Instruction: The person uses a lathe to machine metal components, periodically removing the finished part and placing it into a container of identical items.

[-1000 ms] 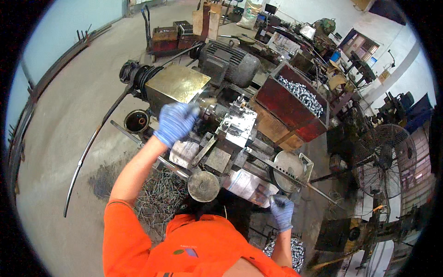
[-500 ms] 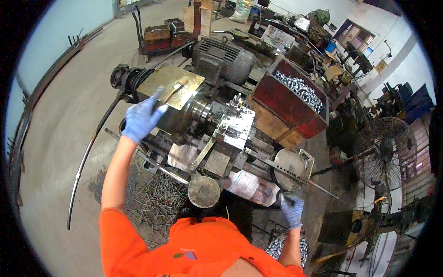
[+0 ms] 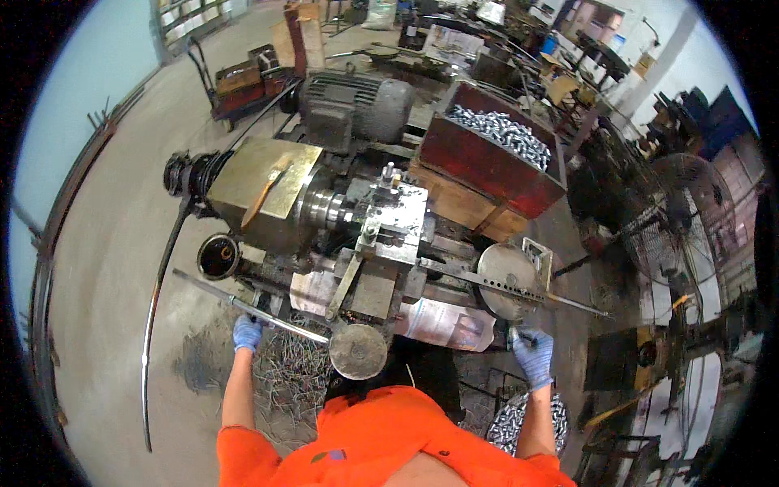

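My left hand [image 3: 247, 334], in a blue glove, is low at the lathe's left front, just below a long metal bar [image 3: 272, 315]. Its fingers look curled; what they hold is hidden. My right hand [image 3: 533, 355], gloved too, is closed at the right front, near a round metal disc [image 3: 497, 272]. Something small and pale shows at its fingertips, too unclear to name. Between the hands stands the lathe, with a shiny chuck [image 3: 324, 206] and a tool slide [image 3: 395, 223]. A wooden-handled brush [image 3: 266, 195] lies across the brass-coloured cover [image 3: 235, 174], its handle near the front edge.
A red bin [image 3: 487, 166] full of small metal parts stands behind the lathe. More parts fill a basket [image 3: 505, 426] by my right forearm. Metal shavings [image 3: 296, 365] cover the floor at front left. A fan [image 3: 690, 207] stands to the right.
My left hand has moved from above the cover down to below the bar, leaving the brush lying on the cover. My right hand stays near the right front. The whole view has shifted slightly.
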Available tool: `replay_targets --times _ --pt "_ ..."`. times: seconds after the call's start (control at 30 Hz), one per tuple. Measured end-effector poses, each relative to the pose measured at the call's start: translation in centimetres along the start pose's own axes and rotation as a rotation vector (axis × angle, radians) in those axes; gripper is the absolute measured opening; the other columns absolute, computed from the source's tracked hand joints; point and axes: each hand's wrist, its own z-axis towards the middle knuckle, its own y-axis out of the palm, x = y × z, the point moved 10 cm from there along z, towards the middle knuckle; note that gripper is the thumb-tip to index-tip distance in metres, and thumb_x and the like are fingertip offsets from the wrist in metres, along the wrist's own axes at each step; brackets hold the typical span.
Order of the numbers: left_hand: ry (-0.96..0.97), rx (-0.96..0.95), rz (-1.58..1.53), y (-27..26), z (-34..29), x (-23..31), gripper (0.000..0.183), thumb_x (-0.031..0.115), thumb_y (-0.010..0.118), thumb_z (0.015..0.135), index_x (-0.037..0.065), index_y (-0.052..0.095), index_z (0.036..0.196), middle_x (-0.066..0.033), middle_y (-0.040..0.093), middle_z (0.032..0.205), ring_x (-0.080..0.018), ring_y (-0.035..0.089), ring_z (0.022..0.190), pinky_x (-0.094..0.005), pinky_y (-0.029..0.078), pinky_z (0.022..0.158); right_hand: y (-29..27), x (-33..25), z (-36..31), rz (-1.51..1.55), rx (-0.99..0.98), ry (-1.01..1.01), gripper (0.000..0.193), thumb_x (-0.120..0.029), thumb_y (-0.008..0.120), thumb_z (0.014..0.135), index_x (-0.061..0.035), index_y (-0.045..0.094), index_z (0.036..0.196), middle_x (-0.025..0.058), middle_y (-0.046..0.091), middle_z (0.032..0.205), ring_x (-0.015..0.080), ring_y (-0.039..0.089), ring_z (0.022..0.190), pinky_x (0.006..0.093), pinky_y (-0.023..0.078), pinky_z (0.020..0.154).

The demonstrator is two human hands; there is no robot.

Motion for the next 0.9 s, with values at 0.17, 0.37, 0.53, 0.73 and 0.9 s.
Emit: replay_targets --times 0.17,0.37,0.53,0.73,0.9 --pt "0.41 -0.304 0.363 2.0 3.5 4.2 0.025 0.033 0.058 0.073 0.012 0.069 0.083 -0.0098 0.066 0.087 -0.0288 0.063 0.078 -0.0421 0.048 0.066 -1.7 -1.6 -1.1 -0.185 0.001 -0.004 0.025 -0.028 0.073 0.071 -0.0039 0.068 0.073 0.0124 0.066 0.073 0.0273 0.063 0.067 0.0344 0.049 0.064" --pt "0.097 -0.411 -0.172 -0.3 8.3 1.6 0.029 0.028 0.056 0.077 0.006 0.062 0.095 -0.0111 0.063 0.083 -0.0229 0.058 0.073 -0.0377 0.046 0.065 -5.3 5.5 2.1 -0.22 -0.036 0.139 0.037 -0.045 0.06 0.076 -0.009 0.068 0.081 0.0162 0.063 0.077 0.033 0.061 0.073 0.039 0.049 0.067" --pt "0.032 -0.35 -0.147 -3.6 8.6 -1.5 0.025 0.029 0.055 0.08 0.005 0.06 0.087 -0.0086 0.059 0.075 -0.0187 0.053 0.064 -0.0347 0.043 0.058 -9.2 17.5 6.4 -0.823 -0.133 0.335 0.06 -0.047 0.057 0.075 -0.0088 0.051 0.121 0.0157 0.052 0.123 0.0326 0.047 0.114 0.0439 0.034 0.098" --pt "0.044 -0.24 -0.301 -11.4 6.6 -4.3 0.026 0.029 0.054 0.084 0.004 0.057 0.078 -0.0057 0.055 0.065 -0.0136 0.046 0.054 -0.0311 0.04 0.049 -8.2 22.7 9.0 -1.003 -0.256 0.246 0.054 -0.045 0.059 0.069 -0.0107 0.059 0.111 0.0168 0.051 0.123 0.0321 0.043 0.118 0.0443 0.032 0.1" --pt "-0.241 0.039 -0.68 -16.6 1.9 -5.3 0.034 0.034 0.051 0.089 0.001 0.058 0.093 -0.0044 0.054 0.07 -0.012 0.049 0.053 -0.027 0.043 0.046 -9.8 25.7 9.9 -0.943 -0.201 0.348 0.043 -0.045 0.063 0.072 -0.0103 0.064 0.098 0.0149 0.062 0.101 0.0316 0.057 0.098 0.0413 0.044 0.086"
